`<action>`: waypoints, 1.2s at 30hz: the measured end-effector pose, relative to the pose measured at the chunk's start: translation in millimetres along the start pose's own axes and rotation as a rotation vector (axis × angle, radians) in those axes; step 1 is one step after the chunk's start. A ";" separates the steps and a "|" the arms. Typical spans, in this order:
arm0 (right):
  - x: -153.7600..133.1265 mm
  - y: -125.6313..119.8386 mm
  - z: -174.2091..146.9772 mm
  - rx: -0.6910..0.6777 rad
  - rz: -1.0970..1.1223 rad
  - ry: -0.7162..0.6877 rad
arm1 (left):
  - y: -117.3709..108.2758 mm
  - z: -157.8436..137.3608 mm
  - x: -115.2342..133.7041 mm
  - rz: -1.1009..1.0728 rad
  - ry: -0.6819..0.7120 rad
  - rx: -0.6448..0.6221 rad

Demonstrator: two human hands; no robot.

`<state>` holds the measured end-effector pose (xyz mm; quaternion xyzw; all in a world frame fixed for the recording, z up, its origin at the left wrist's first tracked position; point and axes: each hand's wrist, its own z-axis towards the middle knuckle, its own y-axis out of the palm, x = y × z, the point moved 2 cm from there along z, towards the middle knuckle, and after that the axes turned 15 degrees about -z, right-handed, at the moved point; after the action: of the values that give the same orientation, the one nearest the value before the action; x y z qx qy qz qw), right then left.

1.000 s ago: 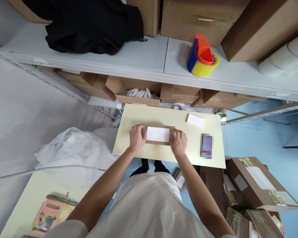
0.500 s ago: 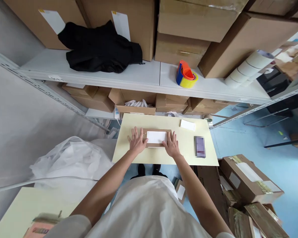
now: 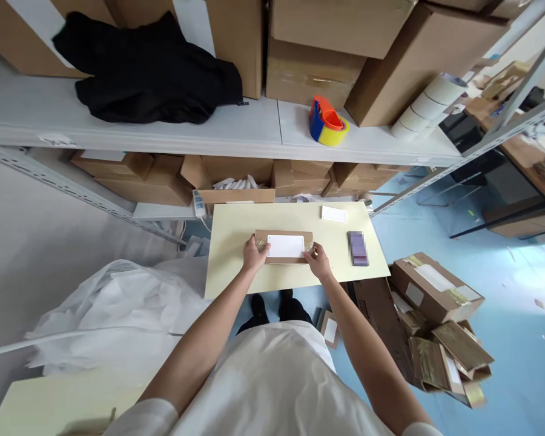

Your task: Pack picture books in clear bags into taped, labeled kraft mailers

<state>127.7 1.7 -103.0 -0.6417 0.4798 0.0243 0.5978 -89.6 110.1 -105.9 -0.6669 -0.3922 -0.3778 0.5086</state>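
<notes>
A small brown cardboard box (image 3: 284, 260) with a white label (image 3: 285, 246) on its top is between my hands at the pale yellow table (image 3: 227, 275). My left hand (image 3: 255, 254) grips its left end, thumb on top by the label. At the right end, my right hand (image 3: 318, 260) holds it with bent fingers. Clear tape shines at both ends of the box. Whether the box is lifted off the table I cannot tell. To the right lie a stack of white labels (image 3: 333, 214) and a purple, pixelated flat object (image 3: 358, 249).
A grey shelf (image 3: 254, 130) behind the table carries large cartons, black clothing (image 3: 154, 72), a tape dispenser (image 3: 327, 123) and white rolls (image 3: 427, 106). Cardboard boxes (image 3: 440, 290) are piled on the floor at right. A translucent plastic bag (image 3: 122, 309) sits at left.
My hands have gone from lying spread on the box's top to gripping its two ends. The camera view has shifted, moving the shelf and floor boxes leftward and up in the picture.
</notes>
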 end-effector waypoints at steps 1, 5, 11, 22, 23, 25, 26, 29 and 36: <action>3.0 -3.0 -1.1 -0.008 0.019 0.027 | -1.1 -1.2 -1.6 0.014 -0.015 -0.003; 9.3 -8.8 1.8 0.025 -0.027 0.062 | -5.3 -5.8 -5.4 0.041 -0.077 -0.060; 6.7 -5.2 -7.6 0.077 0.013 0.063 | -6.3 -18.0 2.2 0.061 -0.054 -0.050; 110.2 -134.6 -95.7 0.342 0.081 0.195 | 114.5 -71.7 121.9 0.160 0.223 -0.399; 124.9 -149.7 -106.3 0.403 0.069 0.221 | 137.9 -78.5 134.9 0.166 0.245 -0.458; 154.4 -177.1 -128.5 0.521 0.058 0.291 | 187.8 -93.5 158.6 0.171 0.298 -0.565; 168.8 -188.8 -139.7 0.571 0.059 0.334 | 213.3 -101.8 169.1 0.167 0.333 -0.615; 209.8 -215.6 -169.5 0.695 0.064 0.476 | 287.6 -130.0 195.2 0.132 0.462 -0.763; 282.7 -242.5 -207.5 0.929 0.073 0.701 | 416.9 -197.4 227.8 0.079 0.579 -1.127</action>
<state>323.8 -370.7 -34.6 -0.2647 0.6313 -0.3819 0.6210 360.7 -123.6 -20.7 -0.7173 0.0453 -0.6720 0.1783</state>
